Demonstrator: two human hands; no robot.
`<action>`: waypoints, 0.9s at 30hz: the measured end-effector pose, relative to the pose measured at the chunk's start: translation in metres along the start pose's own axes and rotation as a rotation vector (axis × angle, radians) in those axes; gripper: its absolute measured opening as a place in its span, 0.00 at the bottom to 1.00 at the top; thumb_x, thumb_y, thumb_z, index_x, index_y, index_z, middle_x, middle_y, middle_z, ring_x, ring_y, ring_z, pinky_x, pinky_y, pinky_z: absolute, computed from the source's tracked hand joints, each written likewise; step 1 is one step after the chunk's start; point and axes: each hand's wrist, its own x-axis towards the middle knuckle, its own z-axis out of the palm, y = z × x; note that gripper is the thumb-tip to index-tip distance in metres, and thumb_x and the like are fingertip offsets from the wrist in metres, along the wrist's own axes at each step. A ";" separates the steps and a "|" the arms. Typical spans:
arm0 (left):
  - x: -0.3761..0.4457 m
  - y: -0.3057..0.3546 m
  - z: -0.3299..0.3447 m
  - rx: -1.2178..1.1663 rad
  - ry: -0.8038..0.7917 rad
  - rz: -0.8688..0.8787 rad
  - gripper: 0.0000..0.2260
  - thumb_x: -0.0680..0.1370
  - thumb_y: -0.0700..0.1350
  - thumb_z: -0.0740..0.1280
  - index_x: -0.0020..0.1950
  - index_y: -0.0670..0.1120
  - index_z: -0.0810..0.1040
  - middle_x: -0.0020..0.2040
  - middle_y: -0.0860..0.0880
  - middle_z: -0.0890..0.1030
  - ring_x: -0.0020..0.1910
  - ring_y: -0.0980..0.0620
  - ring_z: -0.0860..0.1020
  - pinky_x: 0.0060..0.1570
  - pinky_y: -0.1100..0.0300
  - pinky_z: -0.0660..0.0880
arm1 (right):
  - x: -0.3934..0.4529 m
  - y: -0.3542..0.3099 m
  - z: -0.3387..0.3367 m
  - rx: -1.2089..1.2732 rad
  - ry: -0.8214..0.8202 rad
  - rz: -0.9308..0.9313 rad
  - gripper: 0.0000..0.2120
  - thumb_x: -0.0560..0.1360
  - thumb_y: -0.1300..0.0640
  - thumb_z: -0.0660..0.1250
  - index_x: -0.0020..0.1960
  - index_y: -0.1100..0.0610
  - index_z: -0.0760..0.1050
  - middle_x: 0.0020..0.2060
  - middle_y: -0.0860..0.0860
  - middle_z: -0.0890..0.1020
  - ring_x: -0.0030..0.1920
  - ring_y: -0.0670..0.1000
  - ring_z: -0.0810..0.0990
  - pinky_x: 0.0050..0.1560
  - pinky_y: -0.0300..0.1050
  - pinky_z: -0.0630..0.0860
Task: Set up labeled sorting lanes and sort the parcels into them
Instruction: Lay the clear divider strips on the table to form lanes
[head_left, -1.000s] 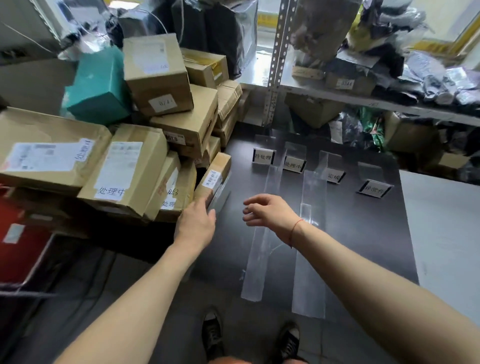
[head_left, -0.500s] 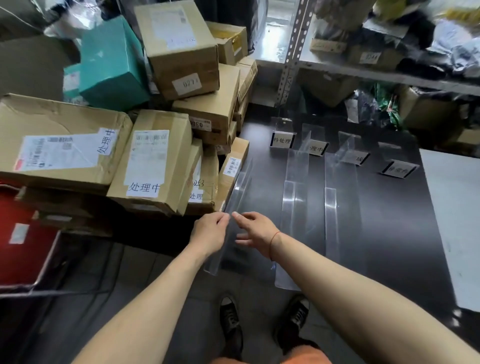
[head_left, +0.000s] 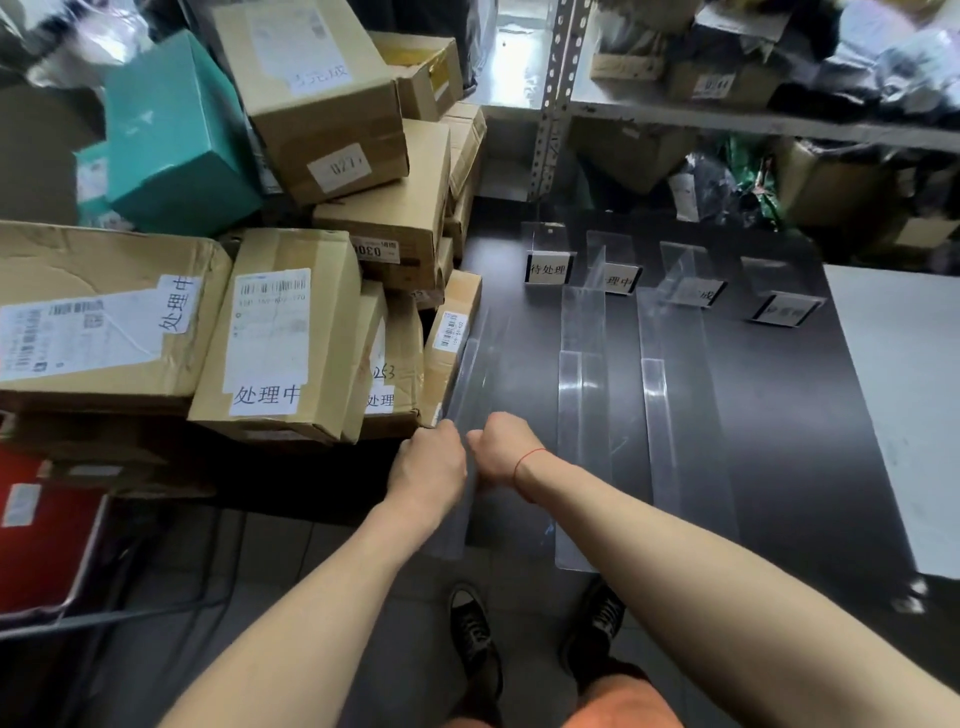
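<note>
My left hand (head_left: 428, 462) and my right hand (head_left: 501, 449) both grip a long clear acrylic divider (head_left: 470, 364) that stands on edge along the left side of the dark table (head_left: 769, 415), right beside the parcels. Two more clear dividers, the middle one (head_left: 582, 364) and the right one (head_left: 662, 374), lie on the table. Behind them stand several label holders; the leftmost label (head_left: 548, 269) is readable, the rightmost label (head_left: 784, 309) is blurred. A heap of cardboard parcels (head_left: 291, 332) with white stickers is piled at the left.
A teal box (head_left: 171, 135) leans on the heap's top left. A red bin (head_left: 41, 540) sits at the lower left. A metal shelf (head_left: 727, 119) with bags and boxes runs along the back. A white board (head_left: 904, 405) lies at the table's right. My shoes (head_left: 472, 639) stand below.
My hands have closed round the leftmost divider, and it now stands closer to upright against the parcels. The view has tilted down and moved nearer the table.
</note>
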 end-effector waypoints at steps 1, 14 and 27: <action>0.002 0.000 -0.002 0.017 0.027 0.009 0.11 0.86 0.43 0.57 0.61 0.40 0.76 0.57 0.36 0.83 0.58 0.33 0.82 0.55 0.45 0.77 | 0.001 0.004 -0.007 -0.027 0.028 0.020 0.12 0.82 0.60 0.62 0.53 0.67 0.81 0.55 0.65 0.83 0.57 0.65 0.82 0.49 0.45 0.73; 0.004 0.020 0.017 -0.038 0.093 0.021 0.14 0.87 0.50 0.56 0.60 0.41 0.75 0.53 0.38 0.84 0.53 0.36 0.84 0.45 0.50 0.77 | -0.011 0.039 -0.033 -0.112 0.146 0.116 0.11 0.80 0.61 0.62 0.39 0.61 0.72 0.46 0.62 0.83 0.45 0.63 0.81 0.46 0.48 0.78; -0.002 0.035 0.025 -0.185 0.414 0.382 0.13 0.82 0.41 0.62 0.65 0.40 0.78 0.56 0.43 0.82 0.54 0.44 0.80 0.53 0.49 0.82 | -0.011 0.057 -0.013 -0.150 0.338 0.080 0.09 0.85 0.57 0.59 0.47 0.58 0.72 0.52 0.61 0.84 0.55 0.65 0.83 0.45 0.48 0.69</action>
